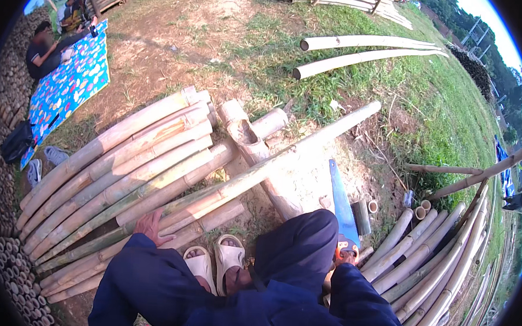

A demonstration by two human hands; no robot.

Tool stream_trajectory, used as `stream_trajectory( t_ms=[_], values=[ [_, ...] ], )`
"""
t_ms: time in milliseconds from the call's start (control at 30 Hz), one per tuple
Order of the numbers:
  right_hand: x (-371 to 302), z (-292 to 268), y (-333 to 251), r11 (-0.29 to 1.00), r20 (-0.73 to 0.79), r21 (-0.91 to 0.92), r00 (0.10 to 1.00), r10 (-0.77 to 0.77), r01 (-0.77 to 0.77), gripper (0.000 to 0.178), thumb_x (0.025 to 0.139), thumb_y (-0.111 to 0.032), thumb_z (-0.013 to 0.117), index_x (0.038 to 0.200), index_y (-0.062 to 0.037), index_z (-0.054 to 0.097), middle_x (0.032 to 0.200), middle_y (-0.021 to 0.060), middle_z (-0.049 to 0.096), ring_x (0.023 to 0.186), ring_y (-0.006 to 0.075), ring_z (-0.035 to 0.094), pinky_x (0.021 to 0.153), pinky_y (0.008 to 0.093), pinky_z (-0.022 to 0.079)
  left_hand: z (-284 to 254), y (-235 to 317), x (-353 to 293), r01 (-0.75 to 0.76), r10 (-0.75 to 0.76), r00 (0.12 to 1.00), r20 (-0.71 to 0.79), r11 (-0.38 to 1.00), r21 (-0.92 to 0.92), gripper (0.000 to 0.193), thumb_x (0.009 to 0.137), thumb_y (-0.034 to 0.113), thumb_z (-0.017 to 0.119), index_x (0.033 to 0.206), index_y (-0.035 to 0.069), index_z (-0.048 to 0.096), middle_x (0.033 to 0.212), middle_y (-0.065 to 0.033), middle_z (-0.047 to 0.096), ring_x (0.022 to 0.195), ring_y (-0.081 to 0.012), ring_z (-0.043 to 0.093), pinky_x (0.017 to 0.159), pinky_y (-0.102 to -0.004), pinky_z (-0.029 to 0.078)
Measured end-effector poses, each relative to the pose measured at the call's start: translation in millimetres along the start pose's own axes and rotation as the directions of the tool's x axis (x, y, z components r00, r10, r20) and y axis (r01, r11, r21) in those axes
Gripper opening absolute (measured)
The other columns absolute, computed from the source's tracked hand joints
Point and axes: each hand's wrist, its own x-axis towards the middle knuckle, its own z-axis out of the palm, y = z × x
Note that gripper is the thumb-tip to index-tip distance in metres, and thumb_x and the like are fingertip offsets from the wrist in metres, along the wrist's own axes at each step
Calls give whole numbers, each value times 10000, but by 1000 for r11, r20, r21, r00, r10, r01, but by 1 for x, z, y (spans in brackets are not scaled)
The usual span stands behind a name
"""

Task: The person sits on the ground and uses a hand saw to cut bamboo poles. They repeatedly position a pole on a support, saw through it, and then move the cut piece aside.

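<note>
Fingers of left hand point(149, 227) rest spread on one bamboo pole point(223, 190); right hand point(344, 256) grips one blue saw point(340, 204)

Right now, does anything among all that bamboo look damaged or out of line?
Yes: one long pale bamboo pole lies slanted across the neat stack of bamboo poles, propped on a short bamboo stump with a broken, ragged top. The left hand steadies it; the right hand grips a blue handsaw.

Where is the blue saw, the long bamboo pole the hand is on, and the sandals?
blue saw point(339, 198): head view, middle of the blade.
long bamboo pole point(285, 158): head view, mid-length of the stem.
sandals point(228, 259): head view, strap of the right-hand sandal.
</note>
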Motion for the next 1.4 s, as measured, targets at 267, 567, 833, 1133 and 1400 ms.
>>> stream_trajectory(
  t_ms=[267,567,833,1133,1400],
  values=[
    [21,4,1,978,47,-205,998,-39,48,527,856,-439,680,1334,-217,665,1383,117,630,1391,257,504,1172,515,360,-17,40,71,-296,251,920,299,948,116,1037,871,730,605,1567,38,273,1335,-195,608,1249,-376,579,1038,-482,449],
    [-30,-113,-22,854,-202,513,979,25,84,435,860,-373,722,1109,-17,692,873,218,718,840,370,731,767,463,573,-48,67,142,-483,174,637,751,849,213,1025,954,717,483,1558,-69,222,1238,-272,669,1111,-430,666,968,-517,486],
    [-117,-258,-88,373,-199,920,961,190,116,181,900,-87,740,988,18,622,801,61,654,692,113,657,578,262,531,-9,75,118,-31,-4,834,552,998,54,1139,892,717,598,1564,-95,166,1157,-393,649,1141,-498,637,1027,-511,468],
    [-155,-316,-228,-87,-253,968,911,-325,237,409,937,-240,788,1212,28,647,909,11,668,815,89,602,768,258,506,54,96,137,142,-125,977,175,986,-86,1177,698,647,831,1536,-13,331,1428,-254,563,1278,-399,590,1079,-496,467],
    [-166,-244,-314,265,-34,948,884,-466,176,397,908,-153,812,1221,44,666,1038,35,710,966,97,633,877,261,500,1,131,123,221,-215,950,228,975,-4,567,745,417,858,1135,41,690,1121,-203,733,1122,-377,680,981,-484,517]
  ],
)
